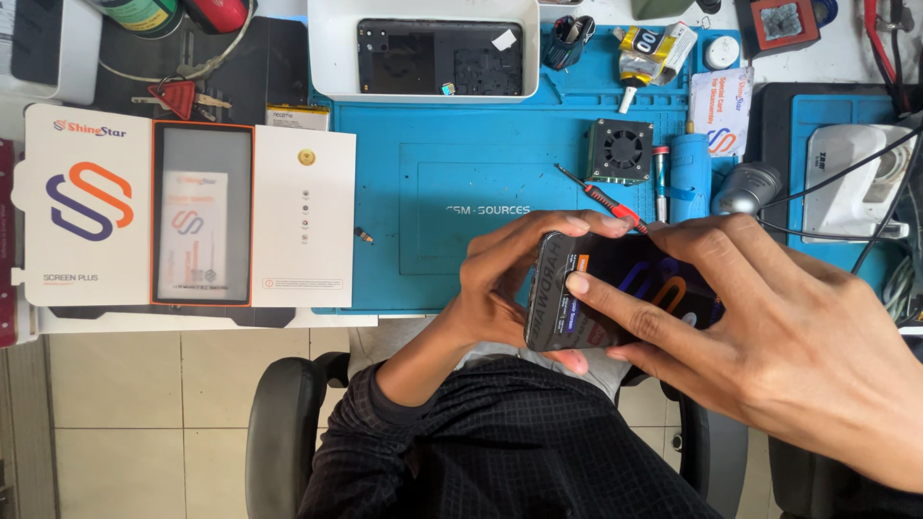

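Both hands on the dark rectangular phone screen panel (615, 303)

From my head camera: my left hand (510, 279) clamps the panel's end to steady it, my right hand (769, 327) pinches its face — just below the blue rubber work mat (433, 192), near the red-handled screwdriver (604, 200).

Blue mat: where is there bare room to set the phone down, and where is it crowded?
The blue mat is bare between the white tray, the opened package and the small fan. Its right side is crowded: screwdriver, glue tube, card.
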